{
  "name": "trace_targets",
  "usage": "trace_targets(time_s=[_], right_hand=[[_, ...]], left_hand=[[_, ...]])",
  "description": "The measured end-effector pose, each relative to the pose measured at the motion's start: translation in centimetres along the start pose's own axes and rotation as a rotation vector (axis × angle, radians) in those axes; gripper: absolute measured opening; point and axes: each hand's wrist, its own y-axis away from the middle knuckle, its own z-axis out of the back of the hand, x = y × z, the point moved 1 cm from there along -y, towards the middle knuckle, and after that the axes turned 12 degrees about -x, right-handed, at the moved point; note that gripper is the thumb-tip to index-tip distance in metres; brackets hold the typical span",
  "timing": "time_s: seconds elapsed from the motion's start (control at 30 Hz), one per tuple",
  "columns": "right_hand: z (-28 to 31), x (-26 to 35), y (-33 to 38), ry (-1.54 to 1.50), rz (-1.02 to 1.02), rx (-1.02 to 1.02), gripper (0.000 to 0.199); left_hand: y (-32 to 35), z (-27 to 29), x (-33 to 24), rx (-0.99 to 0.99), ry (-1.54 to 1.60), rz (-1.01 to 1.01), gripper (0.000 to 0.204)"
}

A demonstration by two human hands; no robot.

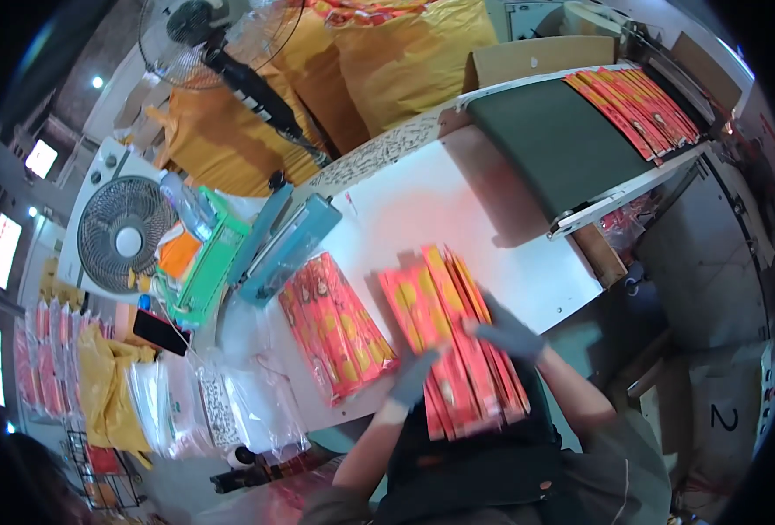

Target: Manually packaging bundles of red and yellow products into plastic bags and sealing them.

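While the left hand (415, 378) and right hand (510, 334) clasp a bundle of red packets (459, 350), a second bundle (335, 331) lies on the desk (405, 214), left of the grip.

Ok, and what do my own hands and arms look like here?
Your left hand and right hand both wear plain grey gloves that end around the wrists. Beyond them the forearms are bare, up to dark grey-brown sleeves near the lower edge.
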Motion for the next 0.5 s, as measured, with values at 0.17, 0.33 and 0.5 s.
trace_targets(time_s=[0.17, 0.33, 0.5], right_hand=[[-0.4, -1.3, 8.1, -0.022, -0.109, 0.244, 0.104], [-3.6, 7.3, 5.5, 0.210, 0.202, 0.058, 0.122], [-4.0, 8.9, 2.2, 0.195, 0.341, 0.143, 0.130]], left_hand=[[9.2, -1.4, -1.3, 0.356, -0.024, 0.039, 0.058], [9.6, -3.6, -9.7, 0.224, 0.122, -0.256, 0.043], [7.4, -1.0, -12.3, 0.401, -0.071, -0.555, 0.052]])
